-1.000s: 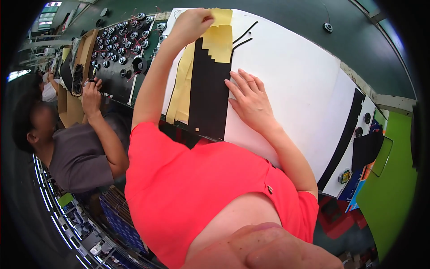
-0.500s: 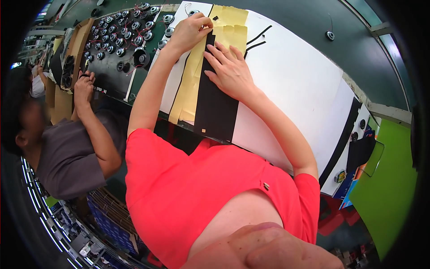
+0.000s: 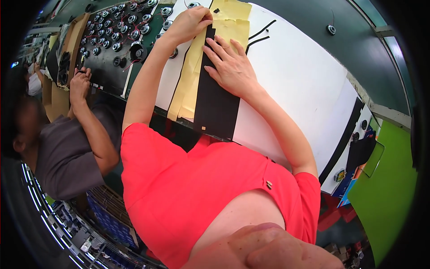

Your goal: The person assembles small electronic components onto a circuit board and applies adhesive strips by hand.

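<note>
A black sheet point(image 3: 216, 101), long and flat, lies on top of yellow backing paper point(image 3: 188, 92) at the near side of the white board. My right hand point(image 3: 232, 67) rests flat on the sheet's far part, fingers stretched and slightly spread. At the far left corner of the sheet, my left hand point(image 3: 190, 24) is closed in a pinch on the end of a narrow black strip point(image 3: 210, 31) along its edge. The fingertips partly hide that end. A small black piece point(image 3: 217, 10) sits on the yellow paper just beyond.
Loose black strips point(image 3: 260, 35) lie on the white board point(image 3: 295, 85) to the right. Left of me, a co-worker point(image 3: 74, 148) handles something at a black panel point(image 3: 105, 67) bearing several small speakers point(image 3: 117, 47). A single speaker point(image 3: 331, 29) stands on the far green surface.
My left hand has moved slightly away from me and to the left, still pinching. The right hand stays on the sheet, almost unmoved. The view has shifted a little.
</note>
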Available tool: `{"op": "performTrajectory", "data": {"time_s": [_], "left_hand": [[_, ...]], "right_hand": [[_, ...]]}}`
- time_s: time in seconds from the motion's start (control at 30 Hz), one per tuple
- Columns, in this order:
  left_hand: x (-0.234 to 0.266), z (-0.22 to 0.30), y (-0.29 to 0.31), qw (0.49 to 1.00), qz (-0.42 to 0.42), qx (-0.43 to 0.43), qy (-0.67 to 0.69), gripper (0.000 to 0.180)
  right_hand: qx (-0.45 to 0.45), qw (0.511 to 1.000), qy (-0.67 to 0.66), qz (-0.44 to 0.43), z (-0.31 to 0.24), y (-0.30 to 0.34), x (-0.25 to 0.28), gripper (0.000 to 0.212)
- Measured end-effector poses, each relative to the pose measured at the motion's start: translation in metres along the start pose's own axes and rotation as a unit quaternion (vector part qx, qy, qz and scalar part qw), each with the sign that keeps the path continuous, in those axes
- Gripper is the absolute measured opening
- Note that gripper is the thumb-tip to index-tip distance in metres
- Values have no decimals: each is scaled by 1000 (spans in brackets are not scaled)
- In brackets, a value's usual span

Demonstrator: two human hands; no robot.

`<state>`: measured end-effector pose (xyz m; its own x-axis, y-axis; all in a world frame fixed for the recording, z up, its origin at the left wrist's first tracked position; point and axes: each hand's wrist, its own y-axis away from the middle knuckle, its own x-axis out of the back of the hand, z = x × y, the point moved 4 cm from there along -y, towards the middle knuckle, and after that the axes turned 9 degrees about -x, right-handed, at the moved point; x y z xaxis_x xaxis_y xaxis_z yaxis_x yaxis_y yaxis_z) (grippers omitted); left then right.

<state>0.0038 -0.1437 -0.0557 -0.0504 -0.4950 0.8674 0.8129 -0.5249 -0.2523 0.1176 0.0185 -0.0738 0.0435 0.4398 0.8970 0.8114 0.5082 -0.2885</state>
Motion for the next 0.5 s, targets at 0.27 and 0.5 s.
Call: {"op": "performTrajectory", "data": {"time_s": [0.27,0.5], "left_hand": [[31,-15,15,992,74,53,82,20],[-7,51,-9,900,91,116,410,17]], "right_hand": [[22,999,-25,30,-6,0,3,51],[15,989,-75,125,12,7,20,33]]}}
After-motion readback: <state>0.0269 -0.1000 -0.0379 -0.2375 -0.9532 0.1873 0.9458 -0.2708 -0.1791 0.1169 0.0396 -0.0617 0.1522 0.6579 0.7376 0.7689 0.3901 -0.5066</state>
